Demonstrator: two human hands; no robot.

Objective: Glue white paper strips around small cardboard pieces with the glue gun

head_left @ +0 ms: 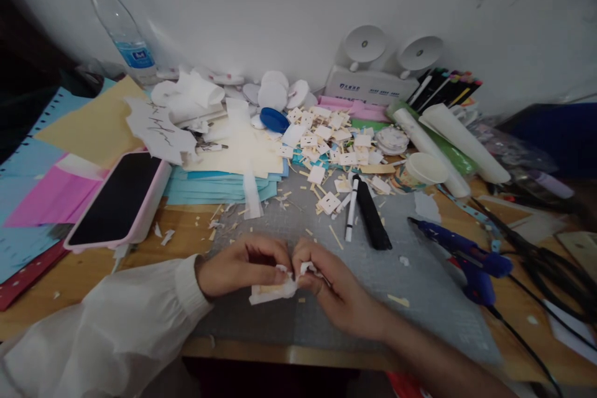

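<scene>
White paper (283,291) sits over the grey mat (433,311), pinched by the left hand (242,266) from ten o'clock; the right hand (333,291), at three, pinches a crumpled white bit (308,268). Beyond, pale squares (347,158) lie at one, a glue gun (459,250) at three, a phone (119,199) at ten.

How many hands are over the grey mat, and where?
2. The left hand, white-sleeved, holds a white piece near the mat's front edge; the right hand, close beside it, pinches white material too. No other hands show.
</scene>
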